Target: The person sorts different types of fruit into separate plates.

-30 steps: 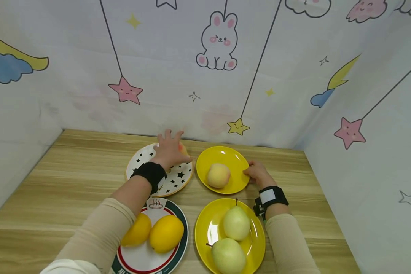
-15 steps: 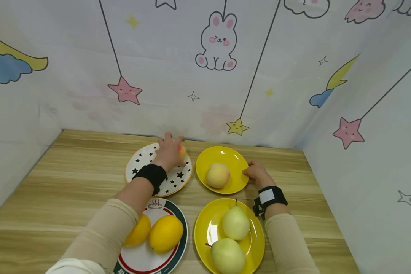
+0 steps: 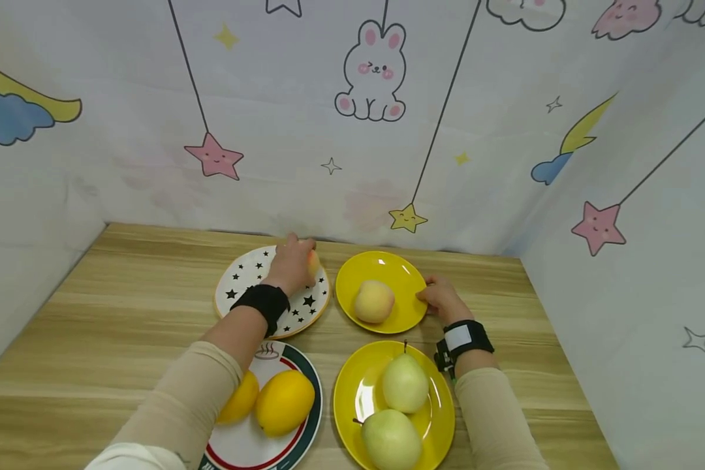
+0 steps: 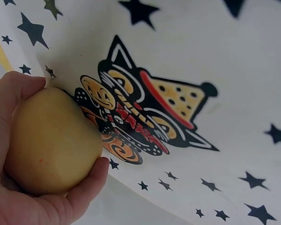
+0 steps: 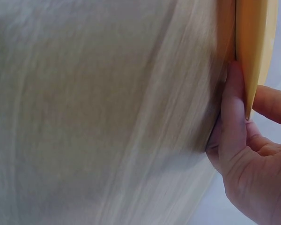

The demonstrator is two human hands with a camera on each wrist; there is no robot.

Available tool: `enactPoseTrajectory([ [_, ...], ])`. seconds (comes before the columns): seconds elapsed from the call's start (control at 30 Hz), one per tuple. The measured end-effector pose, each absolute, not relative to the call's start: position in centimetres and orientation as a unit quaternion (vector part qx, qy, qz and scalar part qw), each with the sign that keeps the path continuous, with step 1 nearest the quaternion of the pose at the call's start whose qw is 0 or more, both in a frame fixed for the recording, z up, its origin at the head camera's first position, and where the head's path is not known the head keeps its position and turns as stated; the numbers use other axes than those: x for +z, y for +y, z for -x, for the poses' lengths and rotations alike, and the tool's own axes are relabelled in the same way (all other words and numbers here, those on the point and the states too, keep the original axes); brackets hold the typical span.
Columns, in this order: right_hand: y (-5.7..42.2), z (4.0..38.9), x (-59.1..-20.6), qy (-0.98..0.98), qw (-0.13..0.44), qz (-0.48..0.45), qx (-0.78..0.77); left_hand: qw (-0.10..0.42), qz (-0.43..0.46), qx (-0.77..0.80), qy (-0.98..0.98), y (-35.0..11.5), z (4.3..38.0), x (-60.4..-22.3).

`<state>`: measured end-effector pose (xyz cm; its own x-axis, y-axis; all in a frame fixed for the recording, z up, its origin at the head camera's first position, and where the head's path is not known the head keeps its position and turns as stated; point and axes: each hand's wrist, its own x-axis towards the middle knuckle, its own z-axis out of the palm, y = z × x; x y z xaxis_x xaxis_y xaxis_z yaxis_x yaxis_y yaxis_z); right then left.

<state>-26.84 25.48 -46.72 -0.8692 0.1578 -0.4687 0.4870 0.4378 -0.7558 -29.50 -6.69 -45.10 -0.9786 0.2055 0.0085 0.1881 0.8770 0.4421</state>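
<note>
In the head view my left hand (image 3: 290,266) grips a peach (image 3: 314,263) over the white plate with black stars (image 3: 247,271). The left wrist view shows the thumb and fingers curled round this yellowish peach (image 4: 54,140), close against the plate's printed cat (image 4: 145,103). To the right is a small yellow plate (image 3: 408,274) bearing another peach (image 3: 374,301). Its right rim is pinched by my right hand (image 3: 444,300). In the right wrist view, one finger lies under the yellow rim (image 5: 253,47) and another over it.
Nearer stands a larger yellow plate (image 3: 346,391) with two green pears (image 3: 405,384). Left of it, a white plate with a dark green rim (image 3: 311,378) carries two yellow mangoes (image 3: 284,403), one partly behind my left forearm. A patterned cloth wall (image 3: 294,196) closes off the table's back.
My left hand's spread fingers have come down and closed round the peach on the star plate. The right hand keeps its place at the small yellow plate's rim.
</note>
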Motion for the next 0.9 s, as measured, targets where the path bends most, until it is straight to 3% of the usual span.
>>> enactPoseTrajectory([
  [0.9, 25.6, 27.1, -47.0, 0.841, 0.172, -0.187, -0.477, 0.008, -0.11, 0.241, 0.964, -6.8, 29.8, -44.7],
])
